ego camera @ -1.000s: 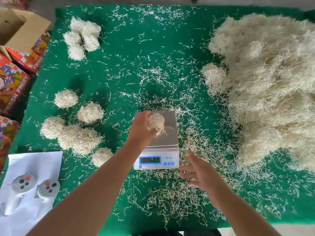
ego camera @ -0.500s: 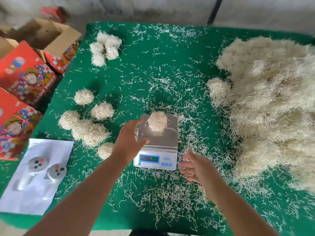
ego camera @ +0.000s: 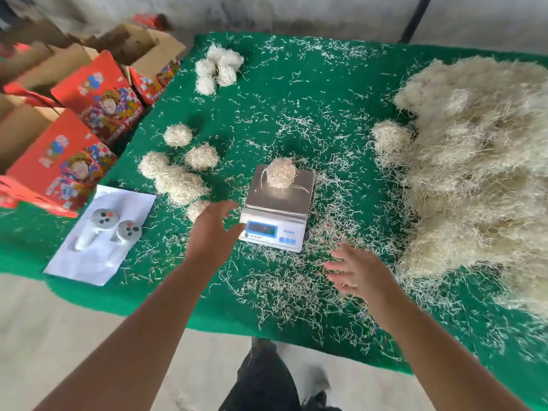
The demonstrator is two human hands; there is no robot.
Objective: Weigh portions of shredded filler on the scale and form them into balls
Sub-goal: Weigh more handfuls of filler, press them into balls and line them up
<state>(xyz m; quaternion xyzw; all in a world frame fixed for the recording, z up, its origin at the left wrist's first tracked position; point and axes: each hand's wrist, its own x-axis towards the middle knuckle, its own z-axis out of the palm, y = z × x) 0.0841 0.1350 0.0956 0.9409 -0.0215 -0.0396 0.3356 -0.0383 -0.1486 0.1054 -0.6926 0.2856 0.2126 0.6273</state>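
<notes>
On scale [ego camera: 277,209]: filler ball [ego camera: 280,172], beyond both empty, spread hands [ego camera: 212,229].

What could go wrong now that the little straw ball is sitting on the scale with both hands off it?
The ball sits near the far edge of the scale with strands trailing over the pan, so it might roll off or shed some weight. The left hand hovers open close to the scale's front corner; a bump could upset the reading. The display is too blurred to read here. Loose shreds under the right hand could get dragged into the portion.
</notes>
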